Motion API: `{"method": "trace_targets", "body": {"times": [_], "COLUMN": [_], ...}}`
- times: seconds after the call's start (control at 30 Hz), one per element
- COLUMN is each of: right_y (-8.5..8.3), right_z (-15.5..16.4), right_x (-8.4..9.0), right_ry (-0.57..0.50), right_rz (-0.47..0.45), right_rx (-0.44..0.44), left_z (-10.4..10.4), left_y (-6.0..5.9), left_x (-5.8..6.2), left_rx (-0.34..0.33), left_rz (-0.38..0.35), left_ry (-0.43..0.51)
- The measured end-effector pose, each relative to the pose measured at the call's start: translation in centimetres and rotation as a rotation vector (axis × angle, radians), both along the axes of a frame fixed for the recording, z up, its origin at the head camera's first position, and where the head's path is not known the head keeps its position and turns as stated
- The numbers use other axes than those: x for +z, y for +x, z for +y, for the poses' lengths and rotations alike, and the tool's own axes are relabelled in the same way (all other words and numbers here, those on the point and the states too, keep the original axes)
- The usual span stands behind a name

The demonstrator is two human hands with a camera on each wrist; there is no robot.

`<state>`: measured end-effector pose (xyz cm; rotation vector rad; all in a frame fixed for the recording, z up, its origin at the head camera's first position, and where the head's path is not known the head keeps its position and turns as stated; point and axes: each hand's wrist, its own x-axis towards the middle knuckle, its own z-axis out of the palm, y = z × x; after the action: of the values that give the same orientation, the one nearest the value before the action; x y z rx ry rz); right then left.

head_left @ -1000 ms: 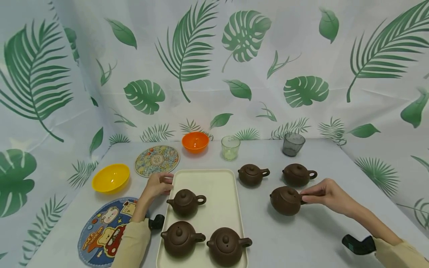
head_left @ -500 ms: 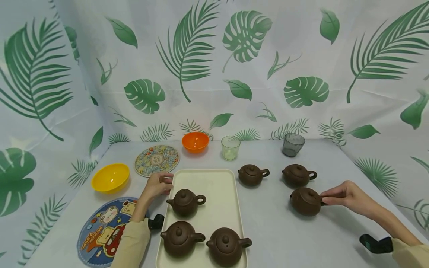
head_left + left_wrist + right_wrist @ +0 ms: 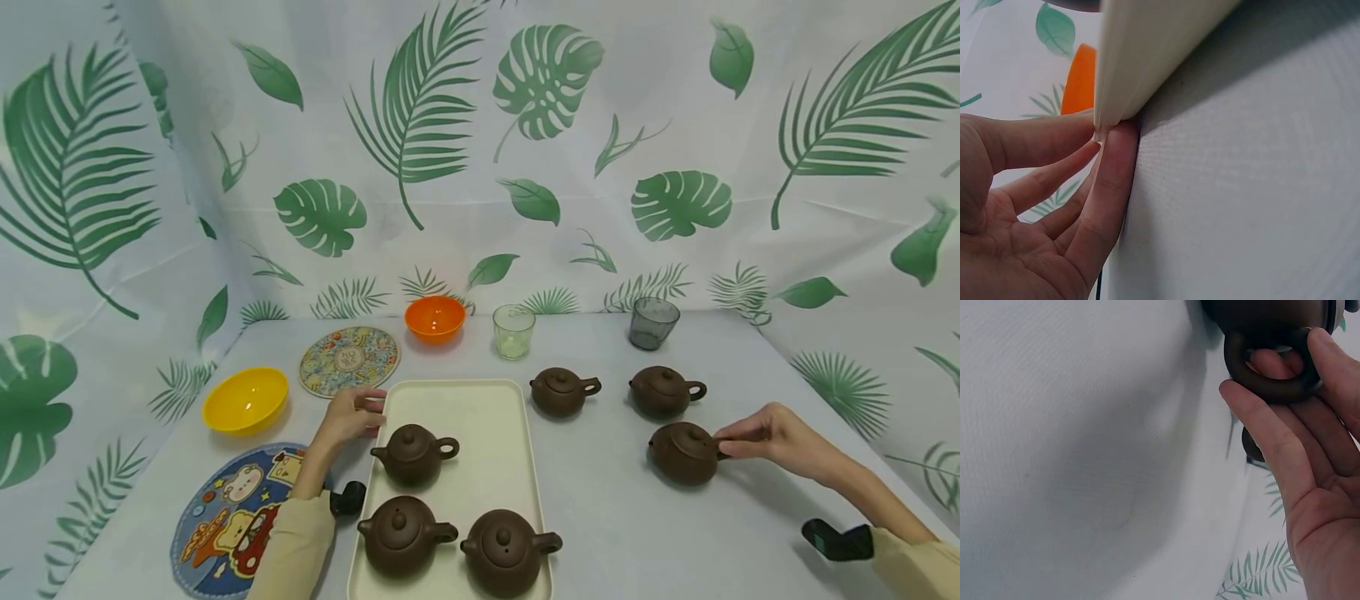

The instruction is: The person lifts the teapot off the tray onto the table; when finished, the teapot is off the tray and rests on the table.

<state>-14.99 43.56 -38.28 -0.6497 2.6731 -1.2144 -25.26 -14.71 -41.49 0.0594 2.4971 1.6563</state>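
Note:
My right hand pinches the loop handle of a dark brown teapot at the right of the table. In the right wrist view, fingers and thumb hold that handle. Two more brown teapots stand just beyond, one nearer the middle and one to its right. My left hand grips the left edge of a cream tray; in the left wrist view thumb and finger pinch its rim. Several lidded brown teapots sit on the tray, among them one at the upper left.
Left of the tray are a yellow bowl, a blue cartoon placemat and a round patterned mat. Along the back stand an orange bowl, a green glass and a grey glass. Leaf-printed cloth encloses the table.
My right hand has carried the teapot to the right, in front of the right rear teapot, and has hardly moved in the last half second. My left hand keeps its place at the tray.

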Motion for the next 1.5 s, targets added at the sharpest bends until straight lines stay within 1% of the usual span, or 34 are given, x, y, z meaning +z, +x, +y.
{"method": "trace_targets", "body": {"times": [0.1, 0.27, 0.43, 0.5, 0.6, 0.7, 0.77, 0.87, 0.97, 1.13, 1.2, 1.27, 1.43, 1.5], "right_y": [0.0, 0.2, 0.1, -0.1, -0.6, -1.3, -1.9, -2.8, -3.7, -4.9, -5.2, -5.5, -6.1, -6.3], "right_z": [-0.1, -0.4, -1.7, -2.8, -5.0, -7.8, -9.9, -13.1, -16.2, -21.1, -23.0, -24.8, -28.2, -29.3], "right_x": [0.1, 0.5, 1.5, 2.1, 3.1, 3.9, 4.3, 4.5, 4.3, 3.3, 3.1, 2.9, 2.5, 2.3], "right_ry": [0.009, 0.016, 0.003, 0.011, 0.014, 0.008, -0.008, -0.02, -0.036, -0.061, -0.059, -0.059, -0.048, -0.04], "right_rz": [-0.006, -0.022, 0.068, 0.121, 0.167, 0.184, 0.169, 0.133, 0.1, 0.101, 0.114, 0.106, 0.073, 0.073], "right_rx": [-0.003, -0.04, -0.082, -0.103, -0.123, -0.136, -0.135, -0.118, -0.073, 0.048, 0.086, 0.114, 0.164, 0.181], "left_z": [0.0, -0.1, -0.1, -0.1, -0.1, -0.1, -0.2, -0.2, -0.2, -0.2, -0.2, -0.3, -0.2, -0.2], "left_y": [0.0, 0.0, -0.1, -0.1, -0.1, -0.1, -0.1, -0.1, -0.1, 0.0, 0.0, 0.0, 0.0, 0.0], "left_x": [0.0, -0.1, -0.1, -0.1, -0.1, 0.0, -0.1, -0.1, -0.2, -0.2, 0.0, 0.0, -0.1, -0.1], "left_rx": [0.002, 0.006, 0.0, -0.001, -0.002, 0.001, -0.004, -0.002, -0.007, -0.011, -0.015, -0.017, -0.011, -0.003], "left_rz": [-0.001, -0.003, 0.001, 0.002, 0.004, 0.002, 0.002, 0.004, 0.01, 0.011, 0.005, 0.001, -0.004, -0.008], "left_ry": [0.0, 0.004, 0.007, 0.008, 0.006, 0.009, 0.01, 0.021, 0.022, 0.018, 0.022, 0.024, 0.024, 0.025]}}
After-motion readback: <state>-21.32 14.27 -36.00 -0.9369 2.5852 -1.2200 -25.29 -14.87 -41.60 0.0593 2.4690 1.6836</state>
